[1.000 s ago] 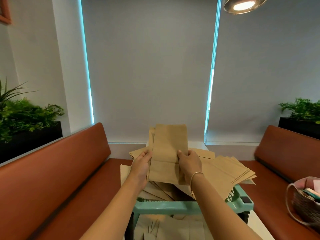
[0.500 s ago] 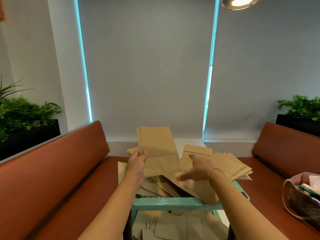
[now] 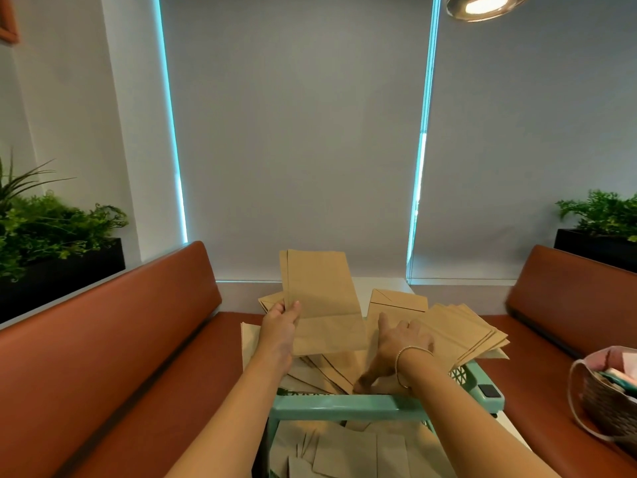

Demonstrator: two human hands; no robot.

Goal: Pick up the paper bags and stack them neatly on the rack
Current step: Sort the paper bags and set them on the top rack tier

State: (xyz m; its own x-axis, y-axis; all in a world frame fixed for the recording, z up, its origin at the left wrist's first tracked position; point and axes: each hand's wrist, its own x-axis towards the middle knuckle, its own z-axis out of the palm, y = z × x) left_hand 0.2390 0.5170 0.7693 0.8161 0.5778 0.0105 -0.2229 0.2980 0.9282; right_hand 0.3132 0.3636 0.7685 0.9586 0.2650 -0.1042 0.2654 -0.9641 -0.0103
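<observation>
Down at the bottom of my view, a lower shelf of the teal rack [image 3: 344,407] has a loose mess of flat paper bags [image 3: 348,450] lying across it. Just past the near rail, my right hand [image 3: 396,343], thin bracelet [image 3: 408,357] on the wrist, is reaching down into the pile of bags [image 3: 331,370] on the top shelf. Its thumb points down and touches the paper near the rail, with the fingers spread forward over the pile; honestly I can't tell whether it's got hold of a bag or is just resting on them.

My left hand [image 3: 281,319] is pinching a small bunch of held bags [image 3: 320,301] by the left edge, thumb on the front face, holding them upright and slightly tilted above the pile. At least two bags are in that bunch, going by the doubled edge on the left.

Further right, a fanned stack [image 3: 462,332] hangs out past the rack's right side, and one bag with a folded flap [image 3: 396,303] stands up behind my right hand.

Either side there's a brown bench [image 3: 113,339], and a woven basket [image 3: 606,398] sits on the right-hand seat. Behind those are the black planters with greenery [image 3: 51,232], grey roller blinds [image 3: 293,132] and a ceiling lamp [image 3: 482,5] at the top.
</observation>
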